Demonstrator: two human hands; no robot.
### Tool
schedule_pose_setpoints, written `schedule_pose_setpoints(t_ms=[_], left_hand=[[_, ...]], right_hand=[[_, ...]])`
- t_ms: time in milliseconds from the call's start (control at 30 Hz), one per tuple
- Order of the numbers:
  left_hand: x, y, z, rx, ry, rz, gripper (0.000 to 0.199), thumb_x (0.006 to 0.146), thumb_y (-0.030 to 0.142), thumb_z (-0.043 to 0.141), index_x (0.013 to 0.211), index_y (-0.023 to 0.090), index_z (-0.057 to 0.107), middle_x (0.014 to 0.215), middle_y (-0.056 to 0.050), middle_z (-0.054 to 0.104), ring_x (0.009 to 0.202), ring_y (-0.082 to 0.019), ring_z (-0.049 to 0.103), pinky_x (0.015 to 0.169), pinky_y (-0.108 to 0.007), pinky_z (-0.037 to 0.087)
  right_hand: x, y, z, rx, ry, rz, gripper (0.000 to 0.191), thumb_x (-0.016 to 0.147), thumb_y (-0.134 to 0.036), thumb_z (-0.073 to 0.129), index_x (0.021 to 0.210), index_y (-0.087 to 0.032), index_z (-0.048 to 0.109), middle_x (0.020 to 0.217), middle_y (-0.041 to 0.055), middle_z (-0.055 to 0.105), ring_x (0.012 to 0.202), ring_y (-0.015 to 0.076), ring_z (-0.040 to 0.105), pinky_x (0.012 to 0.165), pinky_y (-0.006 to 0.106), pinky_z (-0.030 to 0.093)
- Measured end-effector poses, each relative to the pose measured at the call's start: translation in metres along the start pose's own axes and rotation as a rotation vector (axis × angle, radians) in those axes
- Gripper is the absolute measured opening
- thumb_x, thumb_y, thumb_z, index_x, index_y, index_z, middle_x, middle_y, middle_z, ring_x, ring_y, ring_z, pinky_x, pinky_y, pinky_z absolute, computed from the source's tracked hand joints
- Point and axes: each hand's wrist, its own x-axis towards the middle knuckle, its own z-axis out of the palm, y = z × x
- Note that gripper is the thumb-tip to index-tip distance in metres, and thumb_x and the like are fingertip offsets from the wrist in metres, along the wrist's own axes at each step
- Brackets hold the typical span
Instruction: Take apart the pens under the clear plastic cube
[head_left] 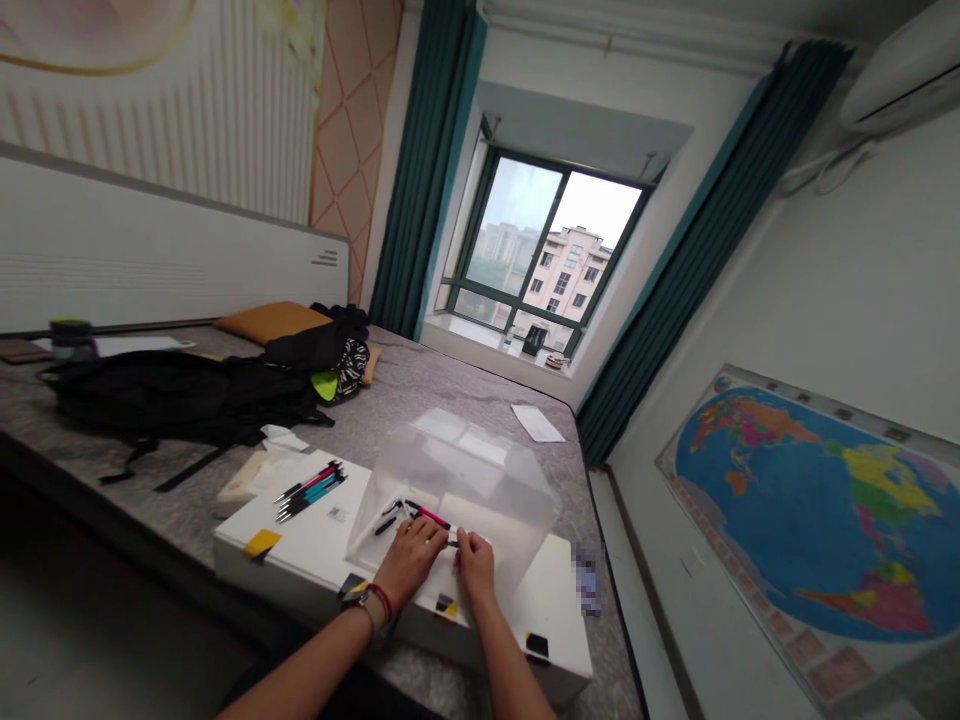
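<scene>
Slim dark pen-like piece (452,543) pinched btwn L hand (409,562) & R hand (476,570), fingertips close, at mouth of translucent plastic bin (442,455) on flat white box (300,535). Beneath: grey marbled bed surface (469,392). Beyond: black fabric backpack (195,395), then teal curtains (424,180) flanking green-framed window (517,235).

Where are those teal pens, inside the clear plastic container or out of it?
Out: the teal pens lie on the white box, left of the clear plastic container.
</scene>
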Motion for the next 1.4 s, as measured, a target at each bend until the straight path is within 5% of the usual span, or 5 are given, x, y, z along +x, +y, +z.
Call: schedule_pose_setpoints(t_ms=[467,800,1133,1400], left_hand=[[-0.001,0.001,-0.002,0.023,-0.073,-0.021,0.021,0.096,0.025,0.040,0.105,0.023,0.059,0.097,-0.005,0.061,0.091,-0.020,0.052,0.077,-0.034,0.033],[0.000,0.003,-0.008,0.030,-0.020,-0.055,0.022,0.096,0.028,0.041,0.106,0.024,0.061,0.097,-0.005,0.065,0.094,-0.021,0.053,0.084,-0.038,0.031],[-0.001,0.003,-0.007,-0.005,-0.035,-0.089,0.033,0.094,0.040,0.044,0.116,0.019,0.056,0.104,-0.007,0.065,0.091,-0.022,0.056,0.077,-0.035,0.035],[0.000,0.002,-0.005,-0.007,-0.074,-0.075,0.026,0.096,0.032,0.038,0.106,0.022,0.060,0.098,-0.005,0.064,0.089,-0.020,0.056,0.076,-0.034,0.036]], right_hand=[[0.004,0.002,-0.003,0.084,0.003,0.027,0.056,0.082,-0.065,0.045,0.049,-0.020,0.048,0.042,-0.0032,0.044,0.043,0.0122,0.040,0.049,0.025,0.033],[0.000,-0.002,-0.004,0.122,-0.025,0.085,0.056,0.083,-0.067,0.041,0.052,-0.020,0.048,0.042,-0.0037,0.043,0.040,0.0117,0.038,0.045,0.024,0.031],[0.000,-0.003,-0.005,0.079,-0.059,-0.007,0.057,0.087,-0.060,0.039,0.050,-0.019,0.051,0.045,-0.0016,0.049,0.047,0.0131,0.044,0.054,0.025,0.035],[-0.001,-0.004,-0.005,0.112,-0.025,0.007,0.054,0.087,-0.059,0.042,0.050,-0.019,0.051,0.044,-0.0019,0.048,0.046,0.0128,0.044,0.052,0.025,0.034]])
